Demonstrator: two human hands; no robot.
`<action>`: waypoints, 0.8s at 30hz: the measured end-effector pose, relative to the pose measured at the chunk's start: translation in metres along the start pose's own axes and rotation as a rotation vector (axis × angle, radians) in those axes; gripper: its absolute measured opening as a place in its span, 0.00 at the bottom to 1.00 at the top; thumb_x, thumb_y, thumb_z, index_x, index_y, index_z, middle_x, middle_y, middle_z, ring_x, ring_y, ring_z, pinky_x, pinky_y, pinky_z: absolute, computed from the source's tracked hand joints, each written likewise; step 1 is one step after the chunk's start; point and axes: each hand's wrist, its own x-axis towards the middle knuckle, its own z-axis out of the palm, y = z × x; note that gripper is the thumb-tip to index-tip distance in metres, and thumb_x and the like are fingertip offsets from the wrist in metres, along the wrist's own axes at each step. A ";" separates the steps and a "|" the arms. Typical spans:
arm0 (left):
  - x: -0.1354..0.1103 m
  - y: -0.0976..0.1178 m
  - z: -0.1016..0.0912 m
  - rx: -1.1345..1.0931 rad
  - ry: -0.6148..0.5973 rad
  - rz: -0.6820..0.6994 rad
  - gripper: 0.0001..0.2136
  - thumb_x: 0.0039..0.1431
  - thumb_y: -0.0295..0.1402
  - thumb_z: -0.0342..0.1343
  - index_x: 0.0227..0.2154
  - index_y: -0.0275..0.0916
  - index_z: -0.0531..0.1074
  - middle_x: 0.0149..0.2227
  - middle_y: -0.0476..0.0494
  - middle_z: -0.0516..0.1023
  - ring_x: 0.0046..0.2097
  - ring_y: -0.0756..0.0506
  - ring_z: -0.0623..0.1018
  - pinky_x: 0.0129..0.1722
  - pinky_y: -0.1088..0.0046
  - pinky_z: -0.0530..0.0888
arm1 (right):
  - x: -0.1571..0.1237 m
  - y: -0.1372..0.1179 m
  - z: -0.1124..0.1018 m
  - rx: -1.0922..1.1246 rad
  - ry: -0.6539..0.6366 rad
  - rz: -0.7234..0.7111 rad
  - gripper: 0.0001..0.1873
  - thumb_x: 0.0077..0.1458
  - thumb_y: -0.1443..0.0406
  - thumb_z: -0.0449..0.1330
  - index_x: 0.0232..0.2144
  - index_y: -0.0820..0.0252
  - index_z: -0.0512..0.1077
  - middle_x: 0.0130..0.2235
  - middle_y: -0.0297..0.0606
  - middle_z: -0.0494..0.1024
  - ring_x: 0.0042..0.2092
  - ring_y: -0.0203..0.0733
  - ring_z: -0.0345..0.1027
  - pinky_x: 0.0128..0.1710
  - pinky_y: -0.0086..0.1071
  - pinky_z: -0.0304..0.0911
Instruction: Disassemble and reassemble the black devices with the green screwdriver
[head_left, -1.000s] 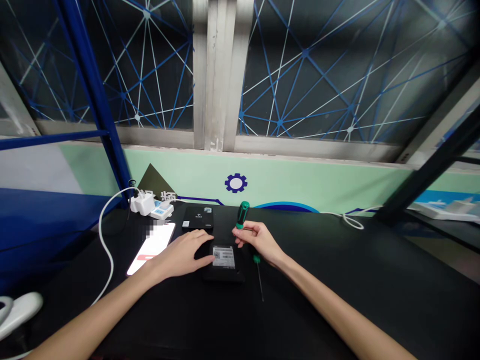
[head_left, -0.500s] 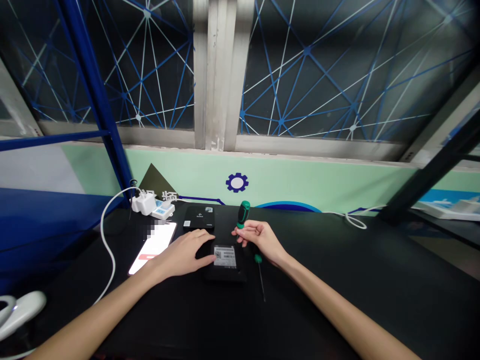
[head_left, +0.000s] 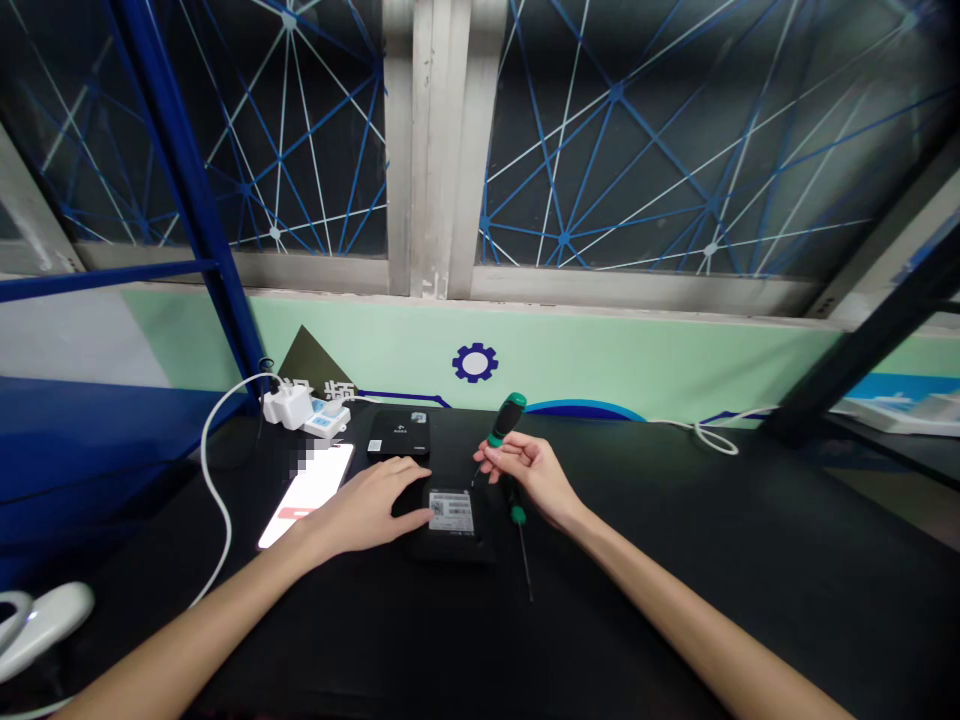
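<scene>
**A:** What's the left hand doing?

**B:** It's open and lying flat, fingers spread, with the fingertips resting on a black box. The index finger reaches the lower corner of the white label on top of the box. It isn't gripping anything.

**A:** And the right hand?

**B:** It's mostly closed. The thumb and fingertips pinch a screwdriver with a green-and-black handle. The handle tilts up and away to the right, and the thin shaft slants down and left, its tip just above the box's far edge. I can't tell whether the tip touches the box.

**A:** Where's the box?

**B:** Near the middle of the black surface, closer to the far edge than the near one, right between the two hands.

**A:** What's around it?

**B:** A smaller screwdriver lies just to the right of the box, under the right wrist, with its shaft pointing toward the near edge. A second black box sits beyond the first, near the far edge. To the left is a lit phone, partly blurred, close to the left wrist.

**A:** Anything in the far left corner?

**B:** Yes, a white charger and a small white device. A white cable curves from the charger down past the surface's left edge.
</scene>
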 end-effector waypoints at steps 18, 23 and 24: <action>0.000 -0.001 -0.001 0.008 -0.026 -0.024 0.25 0.65 0.49 0.53 0.60 0.43 0.66 0.58 0.41 0.73 0.58 0.37 0.73 0.55 0.61 0.71 | -0.005 0.000 -0.001 0.068 -0.039 -0.010 0.19 0.58 0.53 0.62 0.23 0.59 0.77 0.32 0.40 0.79 0.34 0.45 0.76 0.38 0.37 0.72; -0.001 0.000 -0.001 0.010 -0.033 -0.018 0.26 0.64 0.49 0.53 0.60 0.43 0.67 0.59 0.41 0.72 0.58 0.36 0.72 0.55 0.61 0.71 | -0.006 0.001 0.000 -0.015 -0.037 0.006 0.17 0.56 0.53 0.63 0.25 0.59 0.76 0.28 0.37 0.78 0.33 0.43 0.75 0.37 0.34 0.71; -0.001 0.000 -0.001 0.012 -0.035 -0.021 0.26 0.64 0.49 0.53 0.60 0.43 0.67 0.59 0.41 0.72 0.59 0.36 0.72 0.56 0.61 0.70 | -0.006 0.001 0.001 -0.035 -0.036 0.010 0.16 0.55 0.53 0.64 0.26 0.59 0.76 0.28 0.36 0.78 0.33 0.43 0.75 0.37 0.34 0.71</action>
